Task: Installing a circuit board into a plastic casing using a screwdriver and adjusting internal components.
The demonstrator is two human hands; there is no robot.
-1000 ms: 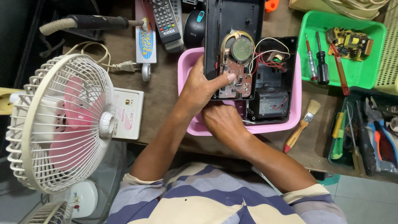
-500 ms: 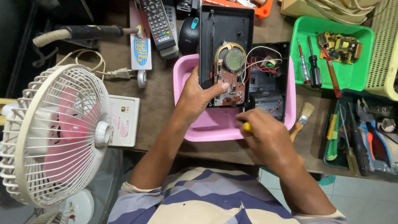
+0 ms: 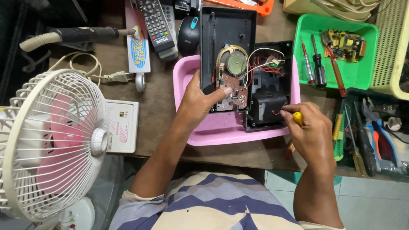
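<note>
Head view looks down on an opened black plastic radio casing (image 3: 228, 38), its front half lying face down across the far rim of a shallow pink plastic basin (image 3: 221, 130). Inside that half sit a round metal speaker (image 3: 235, 64) and a brown circuit board (image 3: 232, 91); red and white wires (image 3: 266, 59) run from them to the black back half of the casing (image 3: 270, 93), which lies in the basin just to the right. The left hand (image 3: 198, 102) is curled around the near edge of the front half, thumb pressed on the circuit board. The right hand (image 3: 311, 132) is closed in a fist on a yellow-handled screwdriver (image 3: 298, 118), its knuckles just beside the back half. Farther right, a green plastic tray (image 3: 362, 76) holds three screwdrivers (image 3: 318, 64) and a small yellow circuit board (image 3: 345, 42).
</note>
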